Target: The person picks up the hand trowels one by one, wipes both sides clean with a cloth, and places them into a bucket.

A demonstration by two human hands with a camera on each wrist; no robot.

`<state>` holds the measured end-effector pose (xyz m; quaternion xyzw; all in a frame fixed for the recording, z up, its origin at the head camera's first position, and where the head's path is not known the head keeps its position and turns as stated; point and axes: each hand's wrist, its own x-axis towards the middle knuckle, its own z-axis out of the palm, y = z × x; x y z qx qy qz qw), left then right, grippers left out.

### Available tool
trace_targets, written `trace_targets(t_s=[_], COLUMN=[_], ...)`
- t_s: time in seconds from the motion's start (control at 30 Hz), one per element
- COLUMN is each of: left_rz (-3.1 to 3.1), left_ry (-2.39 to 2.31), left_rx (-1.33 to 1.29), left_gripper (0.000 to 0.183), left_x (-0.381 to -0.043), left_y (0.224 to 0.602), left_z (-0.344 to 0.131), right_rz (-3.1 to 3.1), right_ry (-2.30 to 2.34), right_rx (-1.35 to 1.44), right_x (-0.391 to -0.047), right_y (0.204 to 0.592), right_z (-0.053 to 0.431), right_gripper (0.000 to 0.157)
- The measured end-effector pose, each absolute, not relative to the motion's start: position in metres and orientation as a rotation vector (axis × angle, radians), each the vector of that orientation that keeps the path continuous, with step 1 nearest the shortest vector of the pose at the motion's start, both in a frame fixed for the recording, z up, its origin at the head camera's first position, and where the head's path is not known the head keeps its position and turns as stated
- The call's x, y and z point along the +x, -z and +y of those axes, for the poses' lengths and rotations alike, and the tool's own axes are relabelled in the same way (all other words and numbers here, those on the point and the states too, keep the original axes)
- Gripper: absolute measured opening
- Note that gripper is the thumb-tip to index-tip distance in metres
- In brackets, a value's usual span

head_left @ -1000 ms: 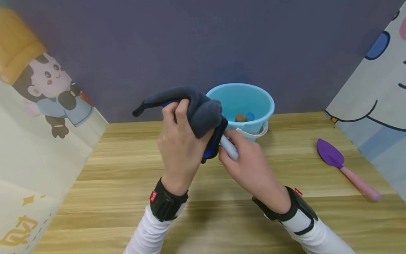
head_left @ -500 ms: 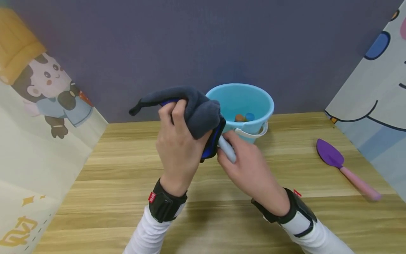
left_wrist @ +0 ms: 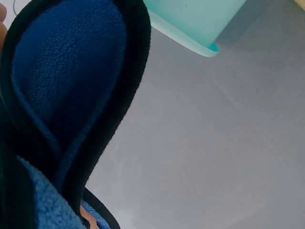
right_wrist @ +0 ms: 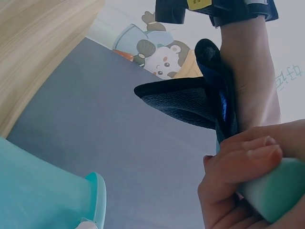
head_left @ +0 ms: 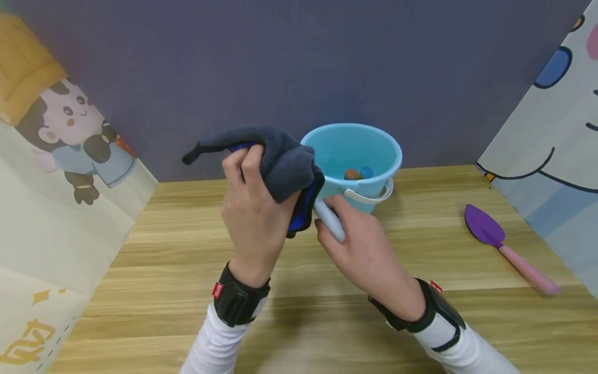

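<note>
My left hand (head_left: 257,213) grips a dark grey-blue cloth (head_left: 289,171) with black edging, bunched and raised above the table. One corner of the cloth sticks out to the left. My right hand (head_left: 362,239) holds a light blue handle (head_left: 330,221), whose far end runs into the cloth. Whatever head that handle carries is hidden by the folds. In the left wrist view the cloth's blue fleecy side (left_wrist: 71,47) hangs in a loop. The right wrist view has the fingers (right_wrist: 238,167) curled round the pale handle end (right_wrist: 279,186).
Just behind the right hand stands a light blue bucket (head_left: 350,143) with a white handle, holding small orange and blue objects (head_left: 352,174). A purple trowel (head_left: 486,226) with a pink handle lies at the right of the wooden table (head_left: 177,291). A dark wall (head_left: 233,67) closes the back.
The left hand and the cloth have shifted a little to the left. The right hand has moved slightly left and down, and more of the light blue handle shows between the hands.
</note>
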<state>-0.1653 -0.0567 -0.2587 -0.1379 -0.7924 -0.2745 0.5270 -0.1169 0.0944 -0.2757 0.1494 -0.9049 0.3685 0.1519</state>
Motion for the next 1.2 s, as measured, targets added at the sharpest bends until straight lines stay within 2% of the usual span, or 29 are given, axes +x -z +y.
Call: trace_targets(t_s=[0.8, 1.2], left_rz=[-1.842, -1.767], left_ry=[0.658, 0.693], left_rx=[-0.226, -0.14], left_gripper=[0.059, 0.053], left_x=[-0.171, -0.17], left_y=[0.253, 0.245], left_z=[-0.073, -0.082], right_rz=[-2.627, -2.646], right_ry=[-1.091, -1.149], right_rx=[0.437, 0.452], right_x=[-0.114, -0.115], right_y=[0.273, 0.273], right_z=[0.093, 0.091], right_gripper=[0.017, 0.016])
